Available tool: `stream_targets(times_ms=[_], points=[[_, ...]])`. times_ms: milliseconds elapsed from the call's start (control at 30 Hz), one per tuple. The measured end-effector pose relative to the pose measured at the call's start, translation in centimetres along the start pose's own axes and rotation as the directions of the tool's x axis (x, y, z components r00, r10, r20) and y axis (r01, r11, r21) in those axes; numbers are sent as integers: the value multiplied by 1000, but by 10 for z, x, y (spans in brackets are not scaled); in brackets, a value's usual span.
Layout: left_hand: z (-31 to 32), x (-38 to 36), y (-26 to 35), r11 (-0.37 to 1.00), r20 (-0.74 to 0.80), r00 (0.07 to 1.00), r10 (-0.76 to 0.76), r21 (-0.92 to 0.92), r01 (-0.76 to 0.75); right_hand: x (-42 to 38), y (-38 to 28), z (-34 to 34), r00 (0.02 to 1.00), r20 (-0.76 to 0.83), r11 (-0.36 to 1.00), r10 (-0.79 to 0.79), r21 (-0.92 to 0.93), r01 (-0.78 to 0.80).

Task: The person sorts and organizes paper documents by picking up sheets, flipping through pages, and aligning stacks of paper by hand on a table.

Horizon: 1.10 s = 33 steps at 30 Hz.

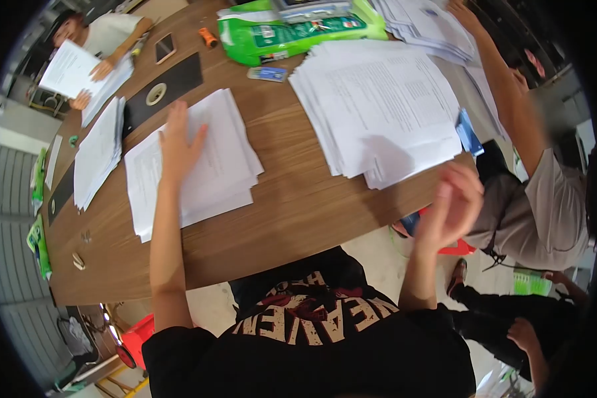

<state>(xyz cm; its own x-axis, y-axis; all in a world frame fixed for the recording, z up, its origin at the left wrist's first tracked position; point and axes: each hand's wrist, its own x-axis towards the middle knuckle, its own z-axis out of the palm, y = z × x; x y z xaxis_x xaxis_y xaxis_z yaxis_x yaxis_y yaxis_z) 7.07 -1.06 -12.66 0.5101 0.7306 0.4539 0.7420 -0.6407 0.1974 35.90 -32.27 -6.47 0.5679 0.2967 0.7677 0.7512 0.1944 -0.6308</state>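
Your left hand lies with the palm down on the nearer paper stack, its fingers straight and the thumb spread wide. The sheets of this stack reach out from under the hand, mostly toward 4 o'clock and 7 o'clock, and their edges are not aligned. At nearly 3 o'clock from this hand, well apart, lies the larger paper stack.

Your right hand is raised beside the table edge, with its fingers loosely curled; I cannot tell if they enclose something. From it, the larger stack is near, at 11 o'clock, and a blue packet is at 12 o'clock.

About the writing: both stacks carry printed lines, too small for reading. The green package, at between 1 and 2 o'clock from your left hand, has white lettering, which is blurred. On your black shirt are large pale letters, upside down in this view.
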Motion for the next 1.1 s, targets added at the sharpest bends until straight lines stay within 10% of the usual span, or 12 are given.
stream_targets(times_ms=[133, 300, 367, 600, 900, 967, 1100], points=[[10, -7, -6, 988, 231, 964, -132, 104, 111, 15, -57, 108, 846, 506, 948, -165, 319, -6], [13, -9, -10, 989, 175, 974, -146, 13, 146, -15, -36, 257, 586, 801, 960, -120, 244, -137], [13, -10, -12, 980, 108, 980, -165, -92, 175, -41, -12, 309, 630, 718, 954, -295, 187, 234], [8, -9, -19, 924, -112, 970, -218, -342, 168, -64, -14, 328, 504, 842, 930, -193, -8, 368], [-29, 7, -18, 978, -311, 944, -114, -202, 51, -34, -49, 315, 426, 832, 899, -356, 181, 398], [-44, 7, -23, 977, -317, 944, -91, -212, 23, -14, -70, 308, 242, 909, 809, -340, 414, -417], [-60, 17, -33, 906, -569, 821, -37, -366, -213, -9, -63, 318, 371, 831, 421, -414, 536, -732]])
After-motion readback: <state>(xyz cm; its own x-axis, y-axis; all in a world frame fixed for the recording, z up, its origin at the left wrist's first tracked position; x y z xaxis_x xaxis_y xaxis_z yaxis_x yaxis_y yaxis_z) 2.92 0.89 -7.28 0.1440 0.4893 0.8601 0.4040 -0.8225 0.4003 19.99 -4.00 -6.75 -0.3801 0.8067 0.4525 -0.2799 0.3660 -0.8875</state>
